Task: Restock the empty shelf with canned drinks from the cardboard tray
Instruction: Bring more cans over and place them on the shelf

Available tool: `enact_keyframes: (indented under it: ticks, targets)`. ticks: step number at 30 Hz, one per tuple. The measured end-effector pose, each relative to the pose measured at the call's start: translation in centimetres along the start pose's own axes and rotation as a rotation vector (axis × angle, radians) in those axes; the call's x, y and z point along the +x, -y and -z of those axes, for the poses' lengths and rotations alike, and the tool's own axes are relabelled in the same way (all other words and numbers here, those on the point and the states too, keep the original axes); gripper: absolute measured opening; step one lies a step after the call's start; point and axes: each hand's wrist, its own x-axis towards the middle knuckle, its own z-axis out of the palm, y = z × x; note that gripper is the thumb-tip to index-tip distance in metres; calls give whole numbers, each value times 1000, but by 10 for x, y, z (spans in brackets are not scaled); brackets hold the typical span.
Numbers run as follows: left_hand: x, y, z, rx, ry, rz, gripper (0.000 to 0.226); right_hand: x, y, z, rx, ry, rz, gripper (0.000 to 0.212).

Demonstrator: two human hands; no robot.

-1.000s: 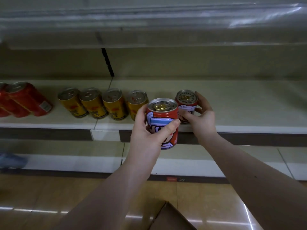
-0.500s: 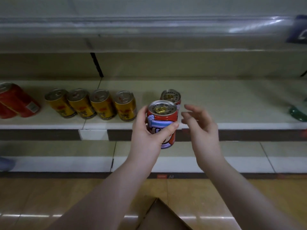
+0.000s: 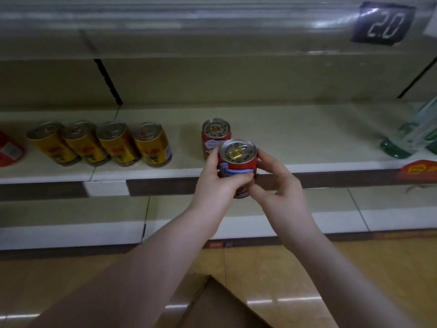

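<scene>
A red can (image 3: 237,159) with a gold pull tab is held upright in front of the shelf's front edge. My left hand (image 3: 216,185) wraps its left side and my right hand (image 3: 274,183) grips its right side and bottom. Just behind it, a second red can (image 3: 215,133) stands on the cream shelf (image 3: 295,138). Several yellow cans (image 3: 101,143) stand in a row further left on the same shelf. A corner of the cardboard tray (image 3: 217,306) shows at the bottom of the view.
Red cans (image 3: 9,150) lie at the shelf's far left. Green bottles (image 3: 411,136) stand at the far right, near an orange tag (image 3: 418,170). A price sign (image 3: 383,24) hangs from the shelf above. A lower shelf (image 3: 71,211) and wooden floor (image 3: 307,268) are below.
My right hand let go of the can standing on the shelf and came over to grip the can held by my left hand. The view shifted right.
</scene>
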Motion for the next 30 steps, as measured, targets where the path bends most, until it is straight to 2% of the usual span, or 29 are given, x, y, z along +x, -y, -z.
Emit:
enact_keyframes:
  ticks: [5,8,13,16,18,22,27,30]
  targets:
    - [19,-12,-14,61,-32,33,69,27,-4,2,-151,-168,32,72]
    - [27,-16,-19,36,9,35,71,46,-8,4,-211,-245,55,67]
    - [39,-19,-17,34,71,36,70,76,-13,4,-240,-247,106,67]
    - [44,-21,-12,54,49,7,64,91,-20,1,-252,-250,111,68]
    - [46,-21,-8,93,-1,-25,62,97,-25,2,-277,-247,114,68]
    - [57,-18,2,318,-134,-108,64,105,-34,5,-289,-234,67,66]
    - [63,-15,3,404,-91,17,65,111,-38,4,-279,-231,40,66]
    - [61,-16,2,447,-90,12,66,111,-39,4,-256,-219,37,65]
